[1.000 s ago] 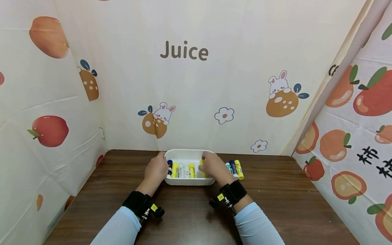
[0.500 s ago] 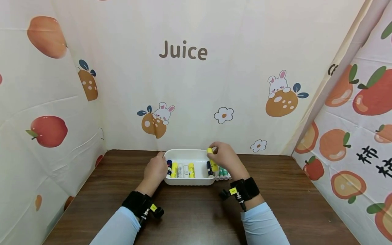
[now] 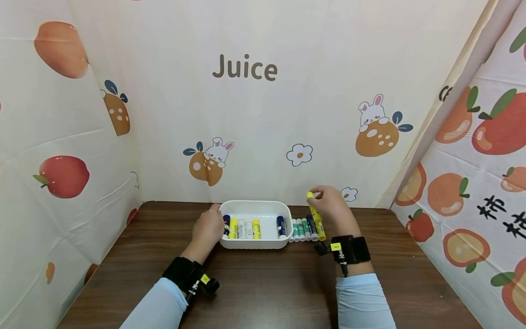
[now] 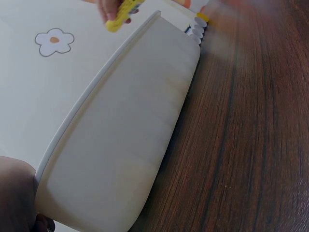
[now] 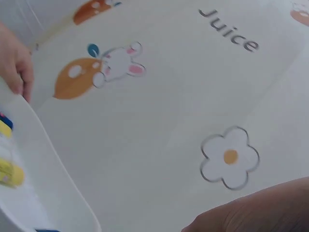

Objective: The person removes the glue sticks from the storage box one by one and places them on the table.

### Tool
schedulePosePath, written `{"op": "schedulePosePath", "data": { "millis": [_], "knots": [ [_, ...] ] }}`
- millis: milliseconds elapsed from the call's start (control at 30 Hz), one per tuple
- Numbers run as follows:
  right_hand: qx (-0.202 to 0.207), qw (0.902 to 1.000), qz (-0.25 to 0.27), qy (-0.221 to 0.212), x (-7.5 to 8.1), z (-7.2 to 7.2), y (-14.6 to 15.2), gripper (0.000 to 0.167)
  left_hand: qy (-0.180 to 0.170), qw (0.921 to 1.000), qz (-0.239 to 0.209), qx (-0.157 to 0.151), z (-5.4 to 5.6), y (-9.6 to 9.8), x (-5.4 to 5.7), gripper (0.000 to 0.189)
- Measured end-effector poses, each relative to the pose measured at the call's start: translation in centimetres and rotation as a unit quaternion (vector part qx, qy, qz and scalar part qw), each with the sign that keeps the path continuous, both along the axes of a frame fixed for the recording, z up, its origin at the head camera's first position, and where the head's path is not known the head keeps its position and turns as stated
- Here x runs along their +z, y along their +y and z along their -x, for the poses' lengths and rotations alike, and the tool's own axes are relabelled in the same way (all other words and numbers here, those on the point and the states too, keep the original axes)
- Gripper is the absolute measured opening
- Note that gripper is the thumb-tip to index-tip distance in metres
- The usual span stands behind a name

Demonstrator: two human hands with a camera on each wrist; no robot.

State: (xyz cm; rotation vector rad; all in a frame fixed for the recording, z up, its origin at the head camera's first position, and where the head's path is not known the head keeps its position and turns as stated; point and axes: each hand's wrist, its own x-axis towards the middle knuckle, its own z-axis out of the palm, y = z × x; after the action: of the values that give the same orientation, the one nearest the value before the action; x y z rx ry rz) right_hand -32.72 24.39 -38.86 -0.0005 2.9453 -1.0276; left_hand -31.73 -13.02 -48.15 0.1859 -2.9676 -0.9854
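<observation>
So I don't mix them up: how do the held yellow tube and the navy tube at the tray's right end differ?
The held tube is yellow; the navy tube is dark blue. The right hand grips the held tube; the navy tube lies in the tray. Both are slender cylinders.

The table [image 3: 263,288], brown and wood-grained, was enclosed by pale cloth walls. The back wall [image 3: 312,41] was printed with "Juice" [image 3: 245,67], rabbits [image 3: 216,152] and outlined flowers [image 3: 299,155]. The left wall [image 3: 37,119] was creased and marked with a red apple [image 3: 64,177]; the right wall [image 3: 423,246] was covered in fruit [image 3: 445,194] and black lettering [image 3: 491,205]. A faint sheen was cast on the tabletop.
</observation>
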Motion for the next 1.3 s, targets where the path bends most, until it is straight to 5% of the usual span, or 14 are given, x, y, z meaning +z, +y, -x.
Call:
{"op": "schedulePosePath", "data": {
  "millis": [333,767,1300],
  "knots": [
    [-0.046,0.9972,0.003,-0.059,-2.2,0.5,4.2,0.049,0.006,1.0000,0.000,-0.002,0.0,-0.2,0.0,0.050],
    [-0.040,0.9934,-0.036,-0.101,-7.1,2.8,6.4,0.044,-0.003,1.0000,-0.005,-0.002,-0.1,-0.1,0.1,0.050],
    [-0.035,0.9924,-0.010,-0.118,-8.2,3.7,6.6,0.047,0.000,1.0000,-0.002,0.000,0.0,-0.1,0.1,0.050]
  ]
}}
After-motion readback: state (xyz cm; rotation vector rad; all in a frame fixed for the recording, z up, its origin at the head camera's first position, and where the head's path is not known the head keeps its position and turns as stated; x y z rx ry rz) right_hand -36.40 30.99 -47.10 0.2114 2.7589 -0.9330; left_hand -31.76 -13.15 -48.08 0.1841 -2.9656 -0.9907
